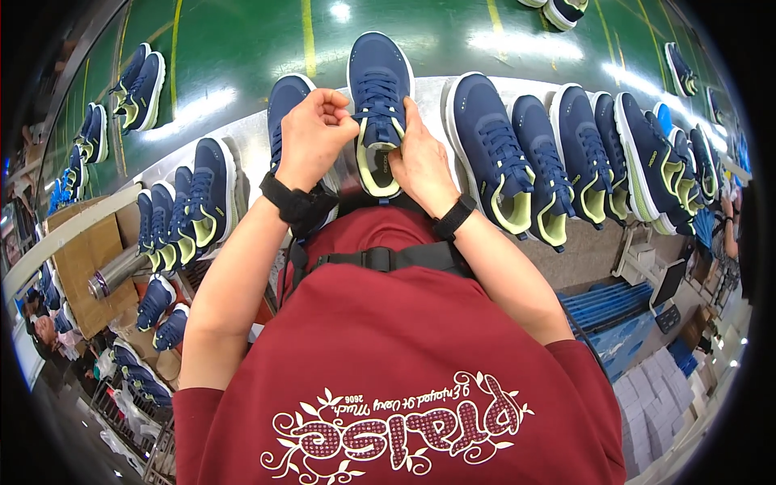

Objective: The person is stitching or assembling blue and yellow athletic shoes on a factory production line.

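Both hands work on one navy sneaker (378, 105) with a yellow-green lining, which lies on the pale worktop (242, 137) straight ahead of the person, toe pointing away. The left hand (314, 133) is curled into a loose fist at the sneaker's left side by the collar, fingers pinched on what looks like a lace or the tongue edge, though the exact grip is hard to make out. The right hand (419, 162) presses against the sneaker's right side near the heel opening, thumb along the collar. Another navy sneaker (284, 101) lies just left of the held one, partly hidden behind the left hand. To the right of the held sneaker a row of sneakers (566, 153) stretches along the worktop, tilted on their sides. More pairs (186, 206) lie well to its left.
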`<act>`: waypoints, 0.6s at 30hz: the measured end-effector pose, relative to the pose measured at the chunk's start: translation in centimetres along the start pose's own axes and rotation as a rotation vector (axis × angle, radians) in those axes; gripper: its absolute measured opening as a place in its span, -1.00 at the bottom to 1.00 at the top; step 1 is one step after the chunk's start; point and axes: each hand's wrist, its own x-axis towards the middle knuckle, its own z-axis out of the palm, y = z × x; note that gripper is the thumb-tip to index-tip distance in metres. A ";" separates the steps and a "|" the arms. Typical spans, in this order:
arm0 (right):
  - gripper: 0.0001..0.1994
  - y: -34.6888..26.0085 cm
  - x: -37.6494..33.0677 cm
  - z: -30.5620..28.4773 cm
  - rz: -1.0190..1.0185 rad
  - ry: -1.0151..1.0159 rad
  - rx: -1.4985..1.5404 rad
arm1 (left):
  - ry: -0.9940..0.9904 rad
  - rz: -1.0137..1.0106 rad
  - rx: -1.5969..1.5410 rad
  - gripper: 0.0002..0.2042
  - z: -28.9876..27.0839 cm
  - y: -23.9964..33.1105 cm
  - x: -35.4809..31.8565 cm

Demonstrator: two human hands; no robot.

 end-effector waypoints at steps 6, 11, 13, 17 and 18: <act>-0.27 0.7 -0.2 -0.1 -0.003 -0.007 0.009 | 0.055 0.368 0.433 -0.74 -0.3 3.0 -1.9; -0.26 0.4 0.7 0.6 -0.011 -0.009 0.042 | -0.090 0.537 0.481 -0.67 -1.1 1.5 -3.3; -0.26 0.9 1.0 1.0 -0.008 -0.001 0.038 | -0.058 0.391 0.436 -0.67 -2.3 2.7 -4.3; -0.26 -0.2 1.9 -2.6 0.015 -0.071 0.087 | -0.186 0.214 0.784 -0.59 -5.7 5.1 -7.3; -0.25 -1.0 2.4 -4.0 0.000 -0.148 0.124 | -0.205 0.208 0.802 -0.56 -5.7 6.0 -7.3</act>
